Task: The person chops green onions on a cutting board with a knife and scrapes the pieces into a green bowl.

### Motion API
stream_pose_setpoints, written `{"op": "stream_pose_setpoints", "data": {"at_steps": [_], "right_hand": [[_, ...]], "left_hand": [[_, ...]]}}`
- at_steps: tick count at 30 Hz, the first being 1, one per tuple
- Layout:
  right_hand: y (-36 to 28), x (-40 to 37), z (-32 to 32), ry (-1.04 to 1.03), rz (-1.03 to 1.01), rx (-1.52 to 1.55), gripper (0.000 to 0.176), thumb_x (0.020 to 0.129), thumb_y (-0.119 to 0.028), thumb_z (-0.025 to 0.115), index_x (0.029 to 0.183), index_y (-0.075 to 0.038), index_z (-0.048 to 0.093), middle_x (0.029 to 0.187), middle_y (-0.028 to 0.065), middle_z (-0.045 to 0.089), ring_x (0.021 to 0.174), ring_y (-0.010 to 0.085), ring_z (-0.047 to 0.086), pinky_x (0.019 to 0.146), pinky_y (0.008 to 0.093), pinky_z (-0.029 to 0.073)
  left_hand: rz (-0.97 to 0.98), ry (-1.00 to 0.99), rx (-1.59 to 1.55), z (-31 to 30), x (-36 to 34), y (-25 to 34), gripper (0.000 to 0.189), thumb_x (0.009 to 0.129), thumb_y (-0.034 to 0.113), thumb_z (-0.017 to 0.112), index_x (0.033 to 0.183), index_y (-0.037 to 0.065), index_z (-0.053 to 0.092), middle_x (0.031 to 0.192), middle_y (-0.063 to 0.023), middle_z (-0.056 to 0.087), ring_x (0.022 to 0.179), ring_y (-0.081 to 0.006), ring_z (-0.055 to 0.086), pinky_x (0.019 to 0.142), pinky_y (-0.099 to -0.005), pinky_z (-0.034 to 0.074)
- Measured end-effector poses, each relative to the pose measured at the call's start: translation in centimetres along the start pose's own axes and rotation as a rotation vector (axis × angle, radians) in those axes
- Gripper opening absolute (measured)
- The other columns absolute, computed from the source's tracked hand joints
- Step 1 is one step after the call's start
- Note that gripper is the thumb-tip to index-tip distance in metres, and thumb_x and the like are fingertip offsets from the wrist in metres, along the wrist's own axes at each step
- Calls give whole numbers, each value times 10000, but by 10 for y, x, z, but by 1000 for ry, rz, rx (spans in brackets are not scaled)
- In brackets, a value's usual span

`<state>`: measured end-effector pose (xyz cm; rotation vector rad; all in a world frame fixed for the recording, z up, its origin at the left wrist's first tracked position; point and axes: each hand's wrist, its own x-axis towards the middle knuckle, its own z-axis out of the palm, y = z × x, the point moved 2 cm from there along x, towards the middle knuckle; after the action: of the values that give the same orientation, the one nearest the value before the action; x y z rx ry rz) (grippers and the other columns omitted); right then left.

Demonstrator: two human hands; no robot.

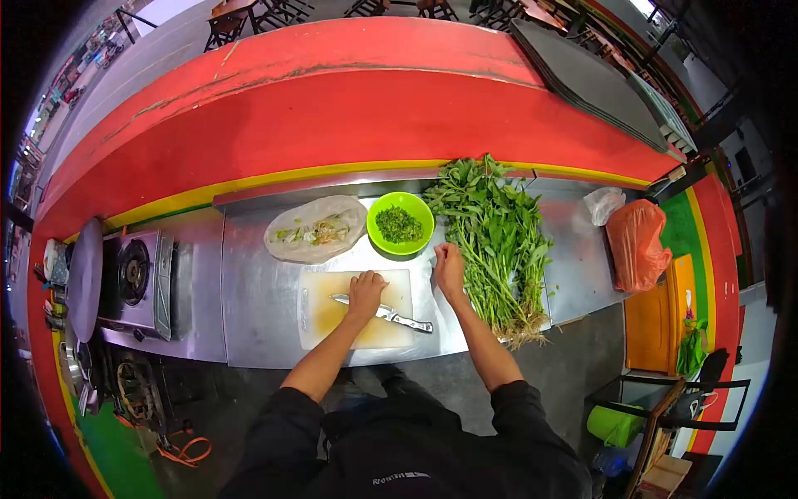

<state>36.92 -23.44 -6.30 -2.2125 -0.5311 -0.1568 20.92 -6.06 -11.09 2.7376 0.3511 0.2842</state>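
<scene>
My left hand [366, 293] is over the white cutting board [316, 328], its fingers curled together; what they hold, if anything, is hidden. A knife [409, 322] lies across the board, its handle toward the lower right and part of its blade covered by that hand. Between the board and a big bunch of leafy greens [495, 237], my right hand [450, 269] is closed, and its grasp cannot be made out. Beyond both hands stands a lime-green bowl [380, 241] with chopped greens [399, 225] in it.
Left of the bowl, a clear plastic bag [291, 237] holds plant scraps. A gas stove [137, 266] stands at the far left of the steel counter [258, 320]. An orange plastic bag [638, 245] sits at the right end. A red wall [349, 116] runs along the back.
</scene>
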Motion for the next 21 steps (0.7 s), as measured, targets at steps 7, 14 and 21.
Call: {"op": "stream_pose_setpoints", "data": {"at_steps": [7,14,21], "right_hand": [[-16,62,4,-94,-120,249,127,916,-55,682,1029,-6,713,969,147,712,830,252,693,746,360,550],[13,48,9,51,92,327,131,913,-126,720,974,-10,732,832,72,709,716,143,636,691,304,525],[27,-1,12,-67,95,201,157,865,-135,752,952,-5,736,847,158,693,711,271,657,682,376,527]], "left_hand": [[29,48,-150,-34,49,15,148,948,237,651,941,90,645,943,-104,666,867,-291,649,761,-466,441],[15,255,-625,-73,107,47,359,889,51,676,1242,19,616,1074,-171,686,941,-327,688,832,-439,536],[-57,280,-503,-54,93,62,234,903,85,679,1122,12,647,1033,-171,687,863,-352,688,765,-439,545]]}}
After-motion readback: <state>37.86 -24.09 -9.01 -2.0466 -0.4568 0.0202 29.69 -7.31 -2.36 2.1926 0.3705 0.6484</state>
